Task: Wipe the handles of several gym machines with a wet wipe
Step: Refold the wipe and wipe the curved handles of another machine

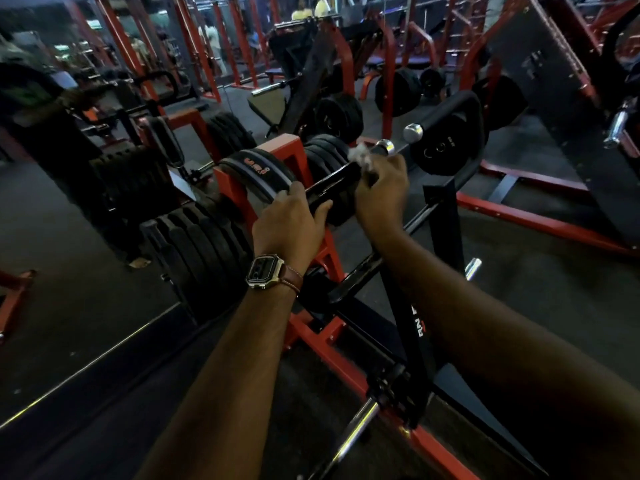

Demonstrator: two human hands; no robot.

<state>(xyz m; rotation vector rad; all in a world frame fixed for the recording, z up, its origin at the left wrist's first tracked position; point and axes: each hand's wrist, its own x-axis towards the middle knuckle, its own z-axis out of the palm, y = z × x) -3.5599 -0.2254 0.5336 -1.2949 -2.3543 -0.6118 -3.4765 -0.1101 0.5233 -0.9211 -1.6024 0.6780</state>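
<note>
Wiping was in progress on one machine when this moment was taken. The right hand (381,192) was closed around a crumpled white wet wipe (360,156) and pressed it onto the black handle (332,183), close to the chrome end cap (386,147) of that bar. The left hand (294,220), with a wristwatch (265,271) on a brown strap, was wrapped around the same handle lower down, its grip closed on the bar, probably to keep it steady. I judged that the task was only partly done: the wipe sat near the tip of this handle, so the part under the left hand was not yet covered, and a second handle (446,112) with its own chrome cap stood just beyond, with no wipe on it. Other red machines (381,39) filled the room behind, and their handles also remained, as far as I could tell. It was not possible to see if any handle was already clean, because the light was dim and the surfaces were dark. The fingers of the right hand hid most of the wipe, so its wetness and size were unclear. People far at the back were blurred, and stacked weight plates (204,244) stood beside the frame.
</note>
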